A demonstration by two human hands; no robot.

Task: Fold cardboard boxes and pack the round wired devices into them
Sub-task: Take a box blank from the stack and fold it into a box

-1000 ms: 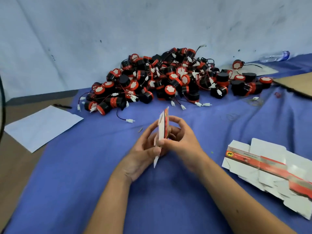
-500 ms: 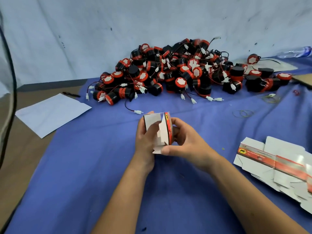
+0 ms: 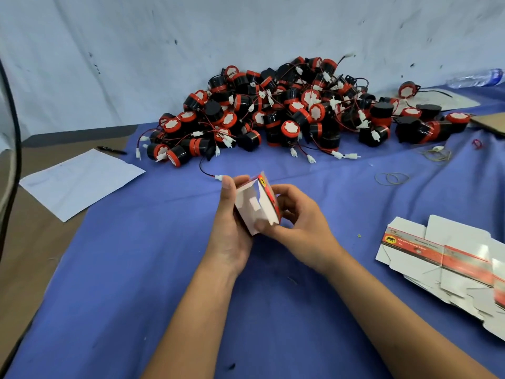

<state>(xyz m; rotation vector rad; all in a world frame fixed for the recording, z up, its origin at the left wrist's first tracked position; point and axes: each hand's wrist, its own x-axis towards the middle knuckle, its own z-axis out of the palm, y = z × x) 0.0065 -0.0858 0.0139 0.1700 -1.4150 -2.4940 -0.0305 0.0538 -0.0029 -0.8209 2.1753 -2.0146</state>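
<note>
**Box half opened between two hands**

Blue cloth covers the bench, a pale wall behind it. Above the cloth's middle, the cardboard box (image 3: 257,207) is held off the surface between both hands, long axis running away from the person and tilted up, white inside facing the camera, red printed panel on its right. The left hand (image 3: 231,228) grips its left wall, thumb up; the right hand (image 3: 296,222) pinches the right side, equally near. Beyond, against the far edge, lies the pile of round wired devices (image 3: 287,113). Flat box blanks (image 3: 448,258) sit near the right edge.
</note>
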